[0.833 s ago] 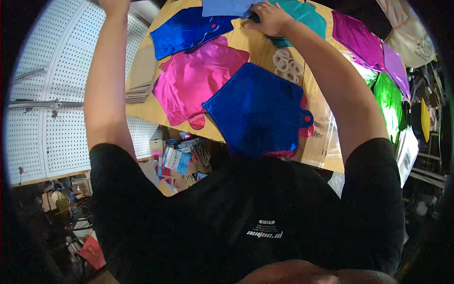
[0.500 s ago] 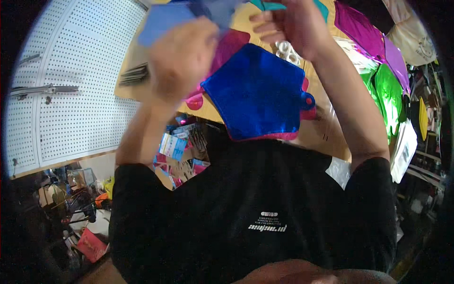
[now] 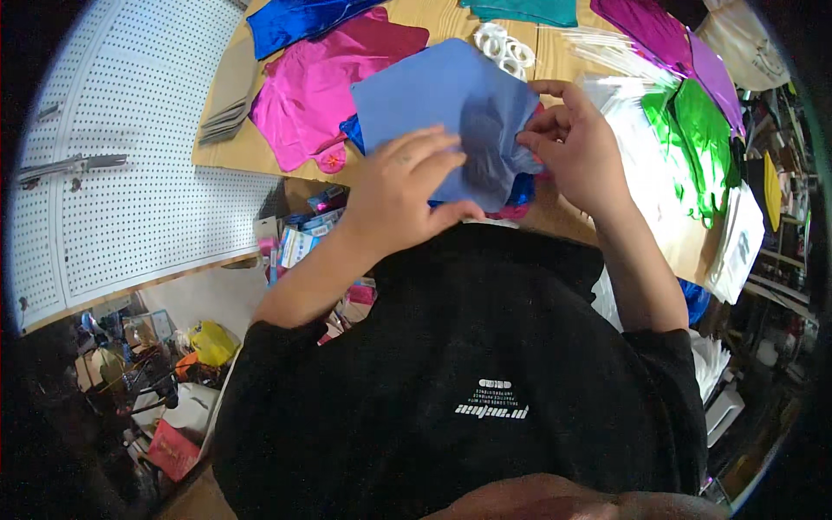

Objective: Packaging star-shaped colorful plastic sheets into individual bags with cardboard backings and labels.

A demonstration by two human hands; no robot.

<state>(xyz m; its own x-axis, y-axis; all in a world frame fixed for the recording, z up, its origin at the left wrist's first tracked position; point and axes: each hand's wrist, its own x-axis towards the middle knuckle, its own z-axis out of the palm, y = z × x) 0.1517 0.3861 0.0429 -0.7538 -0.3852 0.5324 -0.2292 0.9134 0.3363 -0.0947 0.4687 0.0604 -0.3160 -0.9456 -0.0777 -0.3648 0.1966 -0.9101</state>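
Observation:
A matte blue-grey flat sheet (image 3: 425, 100), shaped like a five-sided panel, lies in front of me over a shiny dark blue foil balloon (image 3: 520, 189), which shows only at its edges. Bits of pink foil peek out under both. My left hand (image 3: 403, 186) rests on the sheet's lower left part with fingers spread, slightly blurred. At the sheet's right edge, my right hand (image 3: 576, 147) pinches the crinkled corner between thumb and forefinger. Left of the sheet lies a pink foil balloon (image 3: 308, 95) with a round tab.
White rings (image 3: 503, 50) and thin white sticks (image 3: 607, 48) lie farther back on the wooden table (image 3: 559, 208). Green foil balloons (image 3: 698, 147) and a purple one (image 3: 637, 35) are at right. A grey card stack (image 3: 227, 117) sits at left beside a white pegboard (image 3: 156, 173).
The blue-grey sheet has come down from the far left onto the dark blue balloon. Both hands have moved nearer, and my right hand now pinches the sheet's edge.

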